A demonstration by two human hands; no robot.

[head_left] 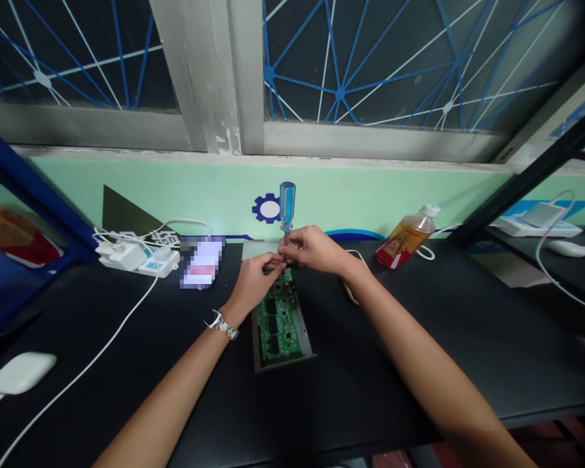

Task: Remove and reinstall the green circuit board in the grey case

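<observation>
Near the table's back edge point(370, 390), the right hand point(312, 249) gripped a screwdriver point(287, 205) — the left hand point(254, 281)'s hold unclear — both obscuring the circuit board point(283, 331)'s far end, left of a bottle point(403, 238).

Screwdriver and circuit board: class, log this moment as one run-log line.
right hand: holding screwdriver by shaft | left hand: fingers near its tip | screwdriver: upright, handle up | circuit board: in metal tray

Screwdriver handle point(287, 200): glossy plastic | tray point(305, 338): metal (dull grey) | desk point(166, 383): smooth, matt
</observation>
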